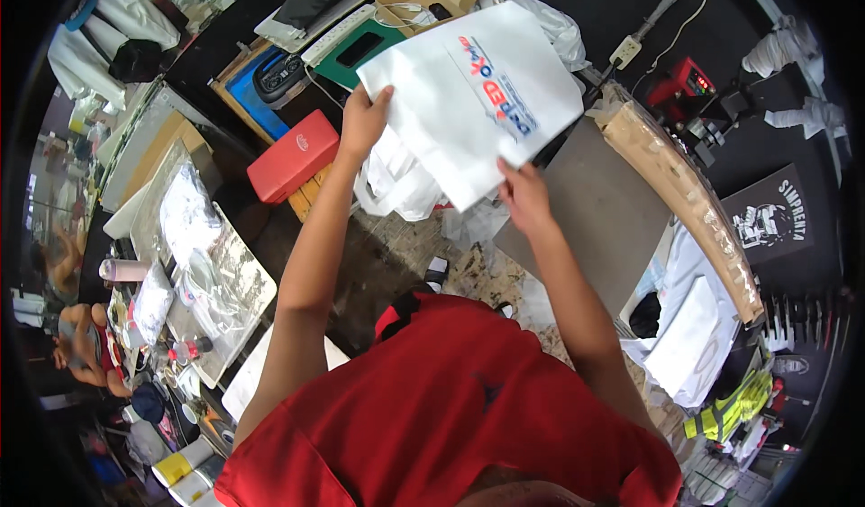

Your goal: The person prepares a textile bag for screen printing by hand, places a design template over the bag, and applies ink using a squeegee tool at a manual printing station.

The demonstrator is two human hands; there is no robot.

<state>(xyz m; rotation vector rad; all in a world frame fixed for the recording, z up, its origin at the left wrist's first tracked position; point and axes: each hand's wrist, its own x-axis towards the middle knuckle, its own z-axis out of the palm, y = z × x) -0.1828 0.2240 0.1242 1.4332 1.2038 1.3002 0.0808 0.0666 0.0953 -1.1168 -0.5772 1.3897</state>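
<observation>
The floor (pixel 387 246) is worn and spotty, with see-through scraps on it near the gray board. Past it, the wall (pixel 613 3) is black. The person wears a red shirt (pixel 450 408). A messy table (pixel 252 282) is on the left, with shiny packs (pixel 191 210) on it. On the right is a big, flat gray board (pixel 595 210). Some floor shows between these two, under the person's arms.

The white bag (pixel 423 93) is up in front of the person, at the top middle, held flat and tilted. It has red and blue print. Its right corner is near the end of a long, bent brown strip (pixel 680 196) covered in tape. Its top side is in front of crinkly white plastic (pixel 554 30). More white cloth (pixel 396 183) shows just under the bag; I can't tell if it is part of it.

A red box (pixel 295 156) sits left of the bag, and a strip of space is between them. The left hand (pixel 365 127) pinches the bag's left side, with its fingers closed on the edge. The right hand (pixel 530 203) pinches the bottom edge, near the right end; some of its fingers are hidden. A little black phone (pixel 359 49) lies on a green board (pixel 338 67), just past the bag's left corner.
</observation>
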